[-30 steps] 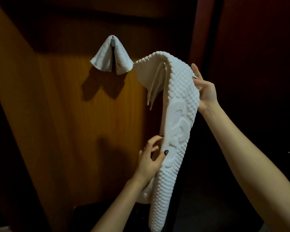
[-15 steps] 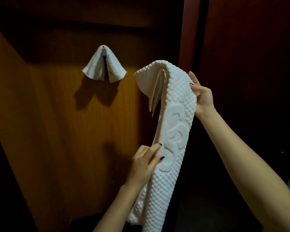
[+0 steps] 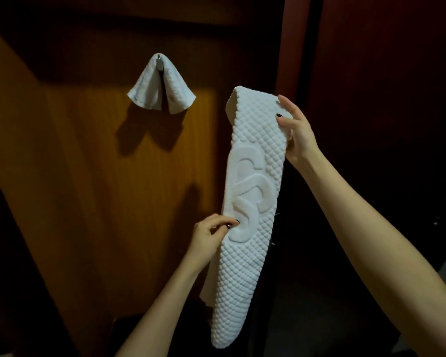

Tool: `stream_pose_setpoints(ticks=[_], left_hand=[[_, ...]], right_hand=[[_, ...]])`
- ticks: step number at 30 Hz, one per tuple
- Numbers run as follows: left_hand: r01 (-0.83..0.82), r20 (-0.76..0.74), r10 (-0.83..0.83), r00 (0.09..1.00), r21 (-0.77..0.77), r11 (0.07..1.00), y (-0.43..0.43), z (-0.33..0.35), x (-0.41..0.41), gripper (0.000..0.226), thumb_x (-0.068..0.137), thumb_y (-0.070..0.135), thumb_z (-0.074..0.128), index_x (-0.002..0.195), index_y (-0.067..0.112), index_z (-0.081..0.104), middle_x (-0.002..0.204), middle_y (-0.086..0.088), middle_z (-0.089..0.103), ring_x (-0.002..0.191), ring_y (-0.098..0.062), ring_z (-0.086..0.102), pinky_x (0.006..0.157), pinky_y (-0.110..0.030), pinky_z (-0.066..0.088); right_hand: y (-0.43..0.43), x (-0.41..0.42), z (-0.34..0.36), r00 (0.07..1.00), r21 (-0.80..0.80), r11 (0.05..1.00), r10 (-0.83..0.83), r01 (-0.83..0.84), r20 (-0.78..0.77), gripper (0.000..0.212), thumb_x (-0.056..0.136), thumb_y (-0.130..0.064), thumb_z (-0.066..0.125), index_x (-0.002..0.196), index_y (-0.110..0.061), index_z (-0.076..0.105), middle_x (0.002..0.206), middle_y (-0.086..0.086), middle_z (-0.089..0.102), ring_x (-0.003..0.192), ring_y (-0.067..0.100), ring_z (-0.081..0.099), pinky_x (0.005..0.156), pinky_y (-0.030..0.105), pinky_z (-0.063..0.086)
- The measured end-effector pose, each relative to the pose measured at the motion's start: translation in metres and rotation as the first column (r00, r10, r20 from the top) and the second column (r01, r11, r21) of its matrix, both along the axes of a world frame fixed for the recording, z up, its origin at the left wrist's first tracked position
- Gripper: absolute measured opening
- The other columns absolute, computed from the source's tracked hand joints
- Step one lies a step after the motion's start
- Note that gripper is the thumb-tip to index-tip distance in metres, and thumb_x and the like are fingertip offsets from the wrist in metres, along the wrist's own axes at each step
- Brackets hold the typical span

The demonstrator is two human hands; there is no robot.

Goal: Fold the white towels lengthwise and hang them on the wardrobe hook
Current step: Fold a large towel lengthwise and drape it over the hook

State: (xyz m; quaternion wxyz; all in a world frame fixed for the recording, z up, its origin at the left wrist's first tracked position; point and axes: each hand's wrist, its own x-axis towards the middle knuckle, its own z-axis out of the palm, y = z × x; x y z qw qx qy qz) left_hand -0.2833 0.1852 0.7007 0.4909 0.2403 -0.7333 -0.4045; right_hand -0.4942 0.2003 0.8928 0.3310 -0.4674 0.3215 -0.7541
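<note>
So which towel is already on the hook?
The small towel, draped over the hook. The long quilted towel is gripped by the left hand and right hand.

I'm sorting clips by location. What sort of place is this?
Likely inside a wardrobe, perhaps a hotel room's: a wood-veneer panel carries a hook with a small white towel draped over it, and a long white towel shows an embossed logo.

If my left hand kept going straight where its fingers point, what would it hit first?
The folded white towel: your left hand pinches its edge, fingertips pointing right, straight into the cloth.
</note>
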Motion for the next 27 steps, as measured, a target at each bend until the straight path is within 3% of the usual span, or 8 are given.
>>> stream_pose_setpoints(ticks=[4,8,11,14,18,21,23,27], left_hand=[[0.05,0.034,-0.052,0.998,0.069,0.996,0.005,-0.018,0.0,0.03,0.083,0.006,0.069,0.101,0.028,0.06,0.109,0.012,0.062,0.105,-0.009,0.059,0.089,-0.023,0.048],[0.039,0.065,-0.042,0.997,0.043,0.998,0.005,-0.033,0.011,0.042,0.087,0.013,0.067,0.112,0.043,0.053,0.115,0.026,0.058,0.107,0.003,0.057,0.083,-0.011,0.046],[-0.033,0.194,0.049,0.98,-0.085,0.996,0.003,-0.044,0.026,0.044,0.098,0.018,0.05,0.117,0.056,0.042,0.117,0.03,0.052,0.111,0.011,0.05,0.083,-0.002,0.04],[-0.084,0.242,0.111,0.964,-0.12,0.989,0.003,-0.056,0.033,0.037,0.1,0.009,0.038,0.109,0.043,0.049,0.111,0.019,0.055,0.102,0.005,0.053,0.081,-0.005,0.04],[-0.194,0.116,0.187,0.976,0.049,0.98,-0.003,-0.055,0.047,0.041,0.097,0.001,0.037,0.089,0.037,0.055,0.096,0.011,0.062,0.088,-0.002,0.058,0.075,-0.016,0.044],[-0.169,0.111,0.154,0.982,0.136,0.976,-0.014,-0.041,0.068,0.028,0.098,0.017,0.049,0.091,0.043,0.055,0.108,0.017,0.059,0.098,0.004,0.059,0.077,-0.016,0.049],[-0.14,0.13,0.119,0.984,0.166,0.976,-0.021,-0.025,0.084,0.019,0.092,0.028,0.061,0.093,0.045,0.054,0.116,0.022,0.053,0.1,0.01,0.057,0.071,-0.015,0.051],[-0.224,0.154,0.209,0.966,0.09,0.97,-0.041,0.019,0.113,0.023,0.085,0.024,0.07,0.093,0.04,0.055,0.13,0.015,0.047,0.117,0.002,0.043,0.086,-0.026,0.037]], right_hand=[[-0.003,0.017,0.001,0.998,-0.012,1.0,-0.018,0.017,-0.058,0.04,0.091,0.006,0.048,0.116,-0.021,0.063,0.118,0.001,0.06,0.091,0.016,0.072,0.07,0.03,0.058],[-0.007,0.021,0.002,0.994,0.009,0.998,-0.056,0.057,-0.098,0.041,0.087,0.006,0.05,0.115,-0.019,0.066,0.122,0.004,0.06,0.092,0.018,0.072,0.071,0.031,0.057],[-0.007,0.023,0.003,0.991,0.003,0.996,-0.094,0.094,-0.1,0.04,0.087,0.005,0.051,0.115,-0.019,0.067,0.124,0.005,0.06,0.098,0.02,0.07,0.074,0.031,0.058],[-0.008,0.032,-0.001,0.984,-0.017,0.992,-0.13,0.129,-0.12,0.039,0.088,0.006,0.05,0.115,-0.016,0.066,0.126,0.007,0.058,0.103,0.021,0.067,0.078,0.033,0.058],[-0.009,0.044,-0.008,0.969,-0.026,0.985,-0.17,0.168,-0.178,0.037,0.089,0.005,0.05,0.117,-0.016,0.065,0.131,0.007,0.054,0.117,0.025,0.06,0.091,0.04,0.056],[-0.008,0.043,-0.013,0.944,-0.026,0.973,-0.229,0.23,-0.237,0.036,0.092,0.0,0.05,0.121,-0.017,0.063,0.132,0.002,0.053,0.12,0.021,0.056,0.095,0.042,0.055],[-0.01,0.041,-0.015,0.923,-0.027,0.965,-0.259,0.262,-0.286,0.036,0.093,-0.004,0.05,0.122,-0.021,0.063,0.133,0.0,0.051,0.124,0.02,0.054,0.098,0.046,0.052],[-0.016,0.039,-0.011,0.921,-0.035,0.966,-0.256,0.257,-0.293,0.044,0.091,-0.009,0.057,0.126,-0.036,0.061,0.13,-0.01,0.05,0.112,0.016,0.057,0.092,0.052,0.054]])
